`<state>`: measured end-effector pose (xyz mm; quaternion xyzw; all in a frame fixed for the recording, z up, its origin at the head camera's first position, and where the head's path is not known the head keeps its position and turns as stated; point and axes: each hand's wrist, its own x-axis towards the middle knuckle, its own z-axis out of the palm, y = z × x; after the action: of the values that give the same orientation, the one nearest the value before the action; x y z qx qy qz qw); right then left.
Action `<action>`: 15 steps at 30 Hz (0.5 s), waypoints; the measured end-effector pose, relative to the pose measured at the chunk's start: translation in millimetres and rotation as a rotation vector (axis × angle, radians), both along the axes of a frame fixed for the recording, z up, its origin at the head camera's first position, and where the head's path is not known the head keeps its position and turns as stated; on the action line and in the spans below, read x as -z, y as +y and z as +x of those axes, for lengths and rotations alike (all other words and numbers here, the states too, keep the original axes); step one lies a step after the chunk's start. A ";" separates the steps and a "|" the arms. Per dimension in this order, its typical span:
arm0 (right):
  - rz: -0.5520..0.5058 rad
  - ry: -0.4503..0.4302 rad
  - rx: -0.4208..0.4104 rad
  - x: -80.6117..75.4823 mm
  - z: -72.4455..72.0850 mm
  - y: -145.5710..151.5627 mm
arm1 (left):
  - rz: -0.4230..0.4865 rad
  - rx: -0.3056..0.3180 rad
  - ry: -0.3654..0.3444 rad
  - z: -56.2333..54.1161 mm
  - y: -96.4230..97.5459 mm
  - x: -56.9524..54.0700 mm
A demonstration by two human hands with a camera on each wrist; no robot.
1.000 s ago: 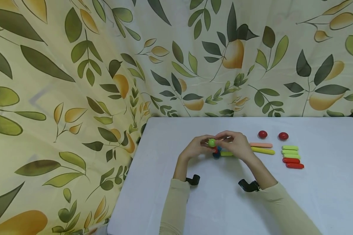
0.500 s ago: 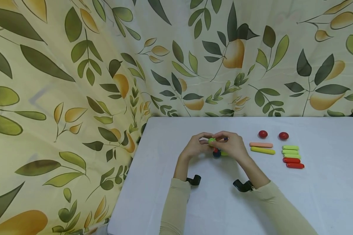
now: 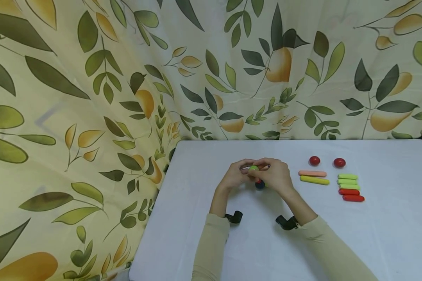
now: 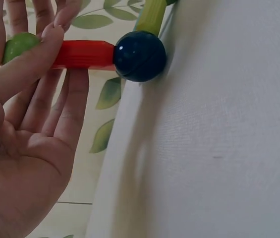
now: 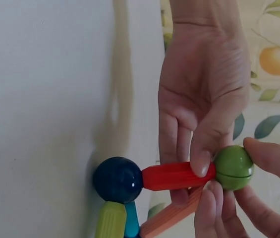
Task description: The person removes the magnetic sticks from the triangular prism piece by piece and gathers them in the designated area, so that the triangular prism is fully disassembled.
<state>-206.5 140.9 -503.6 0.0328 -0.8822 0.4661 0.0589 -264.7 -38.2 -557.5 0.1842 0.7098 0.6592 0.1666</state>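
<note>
Green ball (image 5: 233,166) pinched by right fingers (image 5: 271,156), red stick (image 5: 172,176) by left fingers (image 4: 28,68), right sleeve (image 3: 330,248) further left than before

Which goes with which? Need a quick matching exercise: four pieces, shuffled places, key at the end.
1. green ball
2. dark blue ball
3. long yellow rod
4. two red balls

A. loose on the table, nearest the curtain
B. joining a red rod to a yellow-green rod
C. beside a loose salmon rod
D. between the fingers

Pairs: 1-D, 2-B, 3-C, 4-A
</note>
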 end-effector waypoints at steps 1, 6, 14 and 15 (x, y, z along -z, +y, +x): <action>-0.003 -0.001 0.005 0.1 0.3 0.9 | 0.015 0.006 -0.004 -0.1 0.6 1.0; 0.003 -0.001 0.014 0.7 0.5 4.9 | 0.075 0.028 -0.039 0.0 2.3 2.2; 0.035 0.007 -0.001 -4.6 2.8 -0.2 | -0.007 -0.021 -0.020 2.0 5.1 -3.9; 0.035 0.010 0.001 -5.2 3.2 -0.7 | -0.011 -0.021 -0.019 2.1 5.6 -4.2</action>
<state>-203.4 140.2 -498.4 0.0356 -0.8898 0.4505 0.0629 -262.6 -32.7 -553.3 0.1697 0.7135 0.6588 0.1674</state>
